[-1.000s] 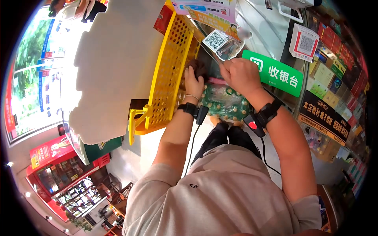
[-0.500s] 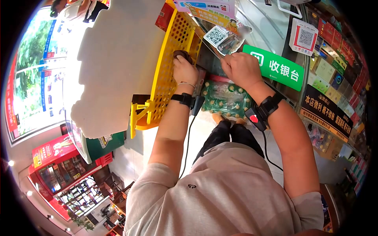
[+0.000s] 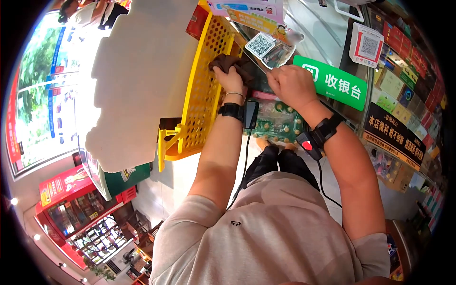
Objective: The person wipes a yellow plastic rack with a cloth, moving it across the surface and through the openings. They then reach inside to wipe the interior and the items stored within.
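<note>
My left hand [image 3: 230, 80] is closed on a crumpled dark brown cloth [image 3: 233, 64]. It holds the cloth at the inner side of a yellow perforated plastic rack [image 3: 203, 85]. My right hand [image 3: 292, 83] is curled at the edge of the glass counter, beside a green sign [image 3: 335, 83] with white Chinese characters. Its fingertips are hidden, so what they grip, if anything, cannot be made out. Just beyond that hand lies a card with a QR code [image 3: 261, 45]. Both wrists wear black straps with cabled devices.
Plastic-wrapped green bottles [image 3: 275, 124] stand on the floor by my feet. A display case [image 3: 408, 80] of packaged goods lines the right. A white QR stand [image 3: 366, 45] rests on the counter. At left are a large white surface [image 3: 142, 80] and a red cooler [image 3: 71, 204]. Another person [image 3: 92, 12] appears at top left.
My left hand has shifted right, away from the yellow rack's panel, and more of the brown cloth now shows, spread to the right. My right hand has stayed in place.
</note>
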A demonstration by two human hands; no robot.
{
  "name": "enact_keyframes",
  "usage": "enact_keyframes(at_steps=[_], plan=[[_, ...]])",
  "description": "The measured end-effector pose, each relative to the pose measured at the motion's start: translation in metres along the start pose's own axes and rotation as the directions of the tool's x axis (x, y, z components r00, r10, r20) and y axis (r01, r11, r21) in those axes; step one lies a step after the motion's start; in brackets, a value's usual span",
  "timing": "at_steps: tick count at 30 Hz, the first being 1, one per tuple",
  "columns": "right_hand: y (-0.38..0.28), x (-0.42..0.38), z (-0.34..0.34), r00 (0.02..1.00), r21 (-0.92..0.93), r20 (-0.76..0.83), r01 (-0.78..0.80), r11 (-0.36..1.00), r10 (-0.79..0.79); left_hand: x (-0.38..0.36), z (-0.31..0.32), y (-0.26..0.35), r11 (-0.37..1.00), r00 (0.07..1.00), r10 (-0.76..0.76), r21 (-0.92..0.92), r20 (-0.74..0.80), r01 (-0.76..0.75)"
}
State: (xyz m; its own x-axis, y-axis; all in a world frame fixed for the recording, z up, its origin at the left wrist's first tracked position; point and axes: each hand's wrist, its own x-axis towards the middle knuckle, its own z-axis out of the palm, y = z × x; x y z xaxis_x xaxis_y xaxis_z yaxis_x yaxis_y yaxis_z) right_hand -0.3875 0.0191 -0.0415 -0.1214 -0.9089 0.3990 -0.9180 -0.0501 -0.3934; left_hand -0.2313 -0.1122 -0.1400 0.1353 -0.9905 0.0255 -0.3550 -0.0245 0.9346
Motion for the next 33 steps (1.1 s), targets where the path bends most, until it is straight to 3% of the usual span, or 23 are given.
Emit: enact_keyframes(at_steps=[1, 2, 5, 7, 8, 11, 14, 20, 32, 33], plan=[[0.000, 0.000, 0.000, 1.000, -0.002, 0.006, -0.010, 1.000, 0.010, -0.009, 0.002, 0.017, 0.952, 0.994, -0.112, -0.287, 0.001, 0.108], [0.001, 0.001, 0.000, 1.000, 0.002, 0.002, -0.008, 1.000, 0.008, -0.016, 0.003, 0.027, 0.812, 0.975, -0.220, -0.548, 0.035, 0.203], [0.001, 0.000, 0.001, 1.000, 0.012, -0.003, -0.005, 1.000, 0.005, -0.022, 0.002, 0.026, 0.776, 0.989, -0.145, -0.618, 0.017, 0.124], [0.001, 0.000, 0.001, 1.000, 0.013, 0.002, -0.008, 1.000, 0.008, -0.017, -0.002, 0.004, 0.986, 0.995, 0.072, -0.149, -0.064, -0.081], [0.001, 0.000, 0.001, 1.000, 0.015, 0.000, -0.008, 1.000, 0.008, -0.013, -0.004, -0.009, 0.977, 0.980, 0.189, 0.111, -0.059, -0.182], [0.001, -0.001, 0.002, 1.000, 0.016, -0.004, -0.007, 1.000, 0.007, -0.013, -0.010, 0.003, 0.900, 0.984, 0.180, 0.403, -0.003, -0.164], [0.002, -0.001, 0.002, 1.000, 0.011, -0.005, -0.004, 1.000, 0.004, -0.012, -0.006, 0.014, 0.907, 0.995, 0.093, 0.413, -0.018, -0.078], [0.003, -0.001, 0.006, 1.000, 0.006, -0.016, -0.004, 1.000, 0.005, -0.004, -0.015, 0.025, 0.871, 0.998, 0.016, 0.489, 0.058, -0.043], [0.004, -0.003, 0.004, 0.999, -0.008, -0.032, 0.023, 1.000, -0.024, -0.029, -0.041, 0.005, 0.802, 0.990, 0.112, 0.580, 0.088, -0.142], [0.004, -0.003, 0.005, 0.999, -0.015, -0.035, 0.021, 1.000, -0.021, -0.027, -0.045, -0.008, 0.872, 0.984, 0.118, 0.460, 0.135, -0.168]])
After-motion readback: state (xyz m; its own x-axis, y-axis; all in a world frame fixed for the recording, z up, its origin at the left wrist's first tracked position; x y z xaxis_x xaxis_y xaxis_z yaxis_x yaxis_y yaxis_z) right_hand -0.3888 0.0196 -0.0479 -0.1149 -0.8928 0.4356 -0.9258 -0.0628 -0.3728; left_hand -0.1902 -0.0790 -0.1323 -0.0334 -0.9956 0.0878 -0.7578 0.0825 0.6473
